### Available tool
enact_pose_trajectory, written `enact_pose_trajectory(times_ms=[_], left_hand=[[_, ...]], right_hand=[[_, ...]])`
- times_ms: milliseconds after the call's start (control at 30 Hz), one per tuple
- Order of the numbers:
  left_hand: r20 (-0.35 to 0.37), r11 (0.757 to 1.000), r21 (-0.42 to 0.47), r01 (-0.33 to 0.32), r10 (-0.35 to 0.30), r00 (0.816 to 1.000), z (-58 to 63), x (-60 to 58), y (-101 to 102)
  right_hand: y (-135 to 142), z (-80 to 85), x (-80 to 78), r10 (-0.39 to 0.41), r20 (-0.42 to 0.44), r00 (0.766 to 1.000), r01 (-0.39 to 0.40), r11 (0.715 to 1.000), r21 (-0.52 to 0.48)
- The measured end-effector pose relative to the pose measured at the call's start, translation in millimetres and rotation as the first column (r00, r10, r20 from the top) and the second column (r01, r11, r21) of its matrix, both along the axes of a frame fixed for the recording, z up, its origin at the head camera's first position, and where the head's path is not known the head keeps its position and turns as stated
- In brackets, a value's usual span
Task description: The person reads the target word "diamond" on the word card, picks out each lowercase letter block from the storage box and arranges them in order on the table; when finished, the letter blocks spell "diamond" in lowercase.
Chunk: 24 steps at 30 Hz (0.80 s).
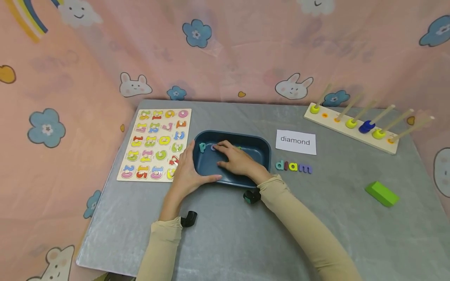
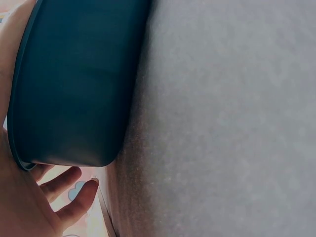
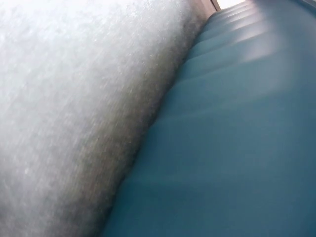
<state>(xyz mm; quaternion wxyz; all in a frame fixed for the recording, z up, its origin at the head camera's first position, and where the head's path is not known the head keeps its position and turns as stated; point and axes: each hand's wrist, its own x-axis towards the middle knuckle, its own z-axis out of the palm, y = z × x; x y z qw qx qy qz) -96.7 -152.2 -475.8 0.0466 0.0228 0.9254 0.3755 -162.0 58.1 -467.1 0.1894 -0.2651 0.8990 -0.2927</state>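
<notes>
In the head view my left hand (image 1: 187, 171) holds the near left corner of a dark blue tray (image 1: 232, 182), its thumb over the front rim and its fingers along the left end. The left wrist view shows that hand's fingers (image 2: 79, 205) beyond the tray's outer wall (image 2: 79, 89). My right hand (image 1: 239, 159) reaches inside the tray, fingertips at a small purple letter (image 1: 213, 147), thumb apart from it. Beside that lies a teal letter p (image 1: 202, 147). A green bit (image 1: 239, 147) shows behind the right hand. The right wrist view has only tray wall (image 3: 227, 148) and table.
Right of the tray, a card reading "diamond" (image 1: 296, 142) lies above the colored letters "diam" (image 1: 293, 166). A number puzzle board (image 1: 147, 145) lies at left. A pegboard with rings (image 1: 351, 128) stands at the back right, with a green block (image 1: 382, 193) nearer.
</notes>
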Motion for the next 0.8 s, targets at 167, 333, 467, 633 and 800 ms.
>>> enact_pose_trajectory(times_ms=[167, 333, 467, 633, 800], left_hand=[[-0.001, 1.0, 0.0, 0.007, -0.007, 1.0, 0.8, -0.7, 1], [0.002, 1.0, 0.007, 0.003, -0.003, 1.0, 0.8, -0.1, 2], [0.001, 1.0, 0.012, 0.002, -0.002, 1.0, 1.5, 0.7, 3], [0.002, 1.0, 0.01, -0.01, 0.01, 1.0, 2.0, 1.9, 2], [0.008, 1.0, 0.009, -0.018, 0.018, 1.0, 1.5, 2.4, 2]], right_hand=[[1, 0.5, 1.8, -0.024, -0.026, 0.999, 0.025, 1.0, 0.018], [6, 2.5, 7.1, -0.057, -0.071, 0.996, 0.059, 0.998, 0.018], [10, 4.4, 13.1, -0.071, -0.1, 0.992, 0.077, 0.995, 0.059], [17, 4.1, 18.8, -0.04, -0.136, 0.99, 0.053, 0.994, 0.091], [28, 4.4, 21.8, -0.017, -0.121, 0.992, 0.022, 0.999, 0.047]])
